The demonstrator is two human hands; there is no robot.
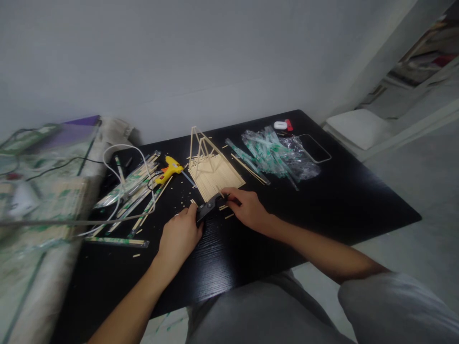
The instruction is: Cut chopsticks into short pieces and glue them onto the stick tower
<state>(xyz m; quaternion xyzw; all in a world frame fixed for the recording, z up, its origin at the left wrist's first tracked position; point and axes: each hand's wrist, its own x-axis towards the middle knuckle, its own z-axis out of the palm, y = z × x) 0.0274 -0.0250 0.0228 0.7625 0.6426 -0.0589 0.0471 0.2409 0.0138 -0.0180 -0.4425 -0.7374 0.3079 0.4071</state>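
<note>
Item: black cutters [209, 206], low over dark surface [340, 200], just before stick panel [217, 176]. I log left hand [180, 234] clamped on handles, long axis running up-right toward right hand [247, 209]. Right hand pinches short stick [220, 192] at blades. Glue gun [170, 170] further left.

The cutter [207, 207] is dark and lies low and slanted. Its handles are gripped in the fingers of the left hand [181, 234], and its head points toward the right hand [247, 208]. A short pale stick [220, 192], tilted, sits at the cutter's head, pinched by the right fingertips.
</note>
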